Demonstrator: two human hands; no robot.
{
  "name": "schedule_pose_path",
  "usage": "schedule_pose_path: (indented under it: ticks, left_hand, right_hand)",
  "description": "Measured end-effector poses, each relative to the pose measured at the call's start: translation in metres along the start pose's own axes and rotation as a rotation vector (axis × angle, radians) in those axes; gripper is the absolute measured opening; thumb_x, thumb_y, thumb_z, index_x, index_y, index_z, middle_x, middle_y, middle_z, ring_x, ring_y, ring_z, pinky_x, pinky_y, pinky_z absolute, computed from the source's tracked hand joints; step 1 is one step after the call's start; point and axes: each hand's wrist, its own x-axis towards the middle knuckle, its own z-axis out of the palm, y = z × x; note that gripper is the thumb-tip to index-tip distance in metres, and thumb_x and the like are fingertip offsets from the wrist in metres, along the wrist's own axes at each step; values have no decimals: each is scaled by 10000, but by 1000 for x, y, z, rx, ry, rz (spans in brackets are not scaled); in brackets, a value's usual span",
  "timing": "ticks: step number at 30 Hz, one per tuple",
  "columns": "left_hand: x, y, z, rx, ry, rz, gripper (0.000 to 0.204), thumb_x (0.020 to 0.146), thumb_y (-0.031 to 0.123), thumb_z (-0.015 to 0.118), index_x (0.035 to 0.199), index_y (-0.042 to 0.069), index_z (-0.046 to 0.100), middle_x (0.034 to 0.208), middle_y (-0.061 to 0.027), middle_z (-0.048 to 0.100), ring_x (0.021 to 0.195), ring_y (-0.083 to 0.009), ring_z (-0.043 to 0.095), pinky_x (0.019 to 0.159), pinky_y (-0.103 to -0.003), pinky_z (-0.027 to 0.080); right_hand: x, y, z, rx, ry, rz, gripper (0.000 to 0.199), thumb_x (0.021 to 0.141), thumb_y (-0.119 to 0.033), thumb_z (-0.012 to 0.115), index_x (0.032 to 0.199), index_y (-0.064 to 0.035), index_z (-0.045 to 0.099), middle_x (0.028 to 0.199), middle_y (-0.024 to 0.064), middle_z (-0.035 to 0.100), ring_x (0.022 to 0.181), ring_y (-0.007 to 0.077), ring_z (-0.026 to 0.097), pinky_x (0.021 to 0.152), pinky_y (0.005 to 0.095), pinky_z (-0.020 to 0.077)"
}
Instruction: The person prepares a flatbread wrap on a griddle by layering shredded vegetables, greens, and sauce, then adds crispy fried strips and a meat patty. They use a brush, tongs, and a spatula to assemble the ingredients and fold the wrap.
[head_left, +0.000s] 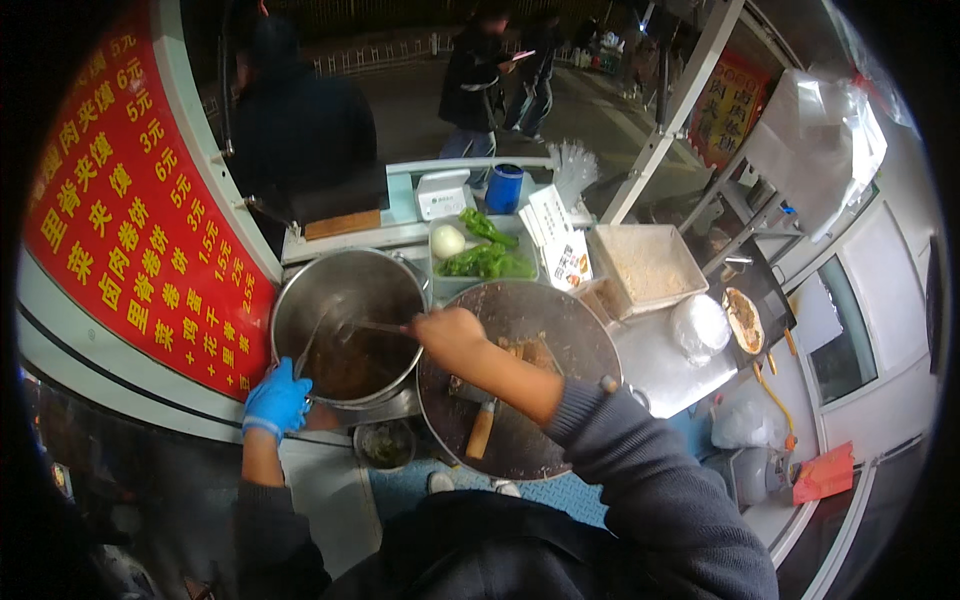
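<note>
A deep steel pot [402, 378] with brown liquid stands at the left, steam hazing its inside. In a blue glove, my left hand [277, 399] is closed at the pot's near left rim, around the end of a thin metal utensil [312, 343] whose head is unclear. My bare right hand [452, 338] grips a long-handled ladle [378, 326] from the right; its head reaches into the pot. Under my right forearm lies a round chopping board [530, 440] with chopped brown food [530, 350] and a wooden-handled cleaver [482, 430], its blade partly hidden.
Behind the board is a clear tub [522, 268] with green peppers [485, 262] and a whitish round item. Farther right stand a crumb-filled tray [652, 268], a plastic-wrapped bundle [700, 328] and a filled flatbread [743, 320]. A small bowl [384, 443] sits below the pot. People stand outside.
</note>
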Motion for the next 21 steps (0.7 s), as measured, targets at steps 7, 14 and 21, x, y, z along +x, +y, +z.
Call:
schedule_pose_path:
  ticks: [7, 14, 21]
  left_hand:
    - [56, -12, 26, 376, -53, 12, 591, 878, 216, 614, 1386, 36, 369, 906, -206, 623, 739, -284, 645, 630, -402, 525]
    - [16, 5, 44, 605, 456, 290, 439, 903, 184, 599, 1277, -18, 490, 1105, -242, 602, 1035, -354, 605, 834, -421, 507]
    - [-104, 72, 202, 249, 276, 672, 556, 799, 312, 750, 1217, 5, 550, 985, -179, 582, 914, -323, 593, 784, -411, 486]
  right_hand:
    - [34, -32, 49, -24, -204, 10, 139, 804, -141, 594, 890, -109, 697, 919, 67, 666, 940, 238, 644, 705, 372, 508]
    - [-150, 64, 36, 313, 310, 259, 216, 783, -141, 641, 994, -95, 632, 953, 138, 625, 877, 352, 621, 743, 432, 514]
    - [-287, 152, 82, 242, -172, 691, 435, 767, -348, 683, 1039, -22, 588, 981, 160, 616, 810, 314, 658, 688, 432, 535]
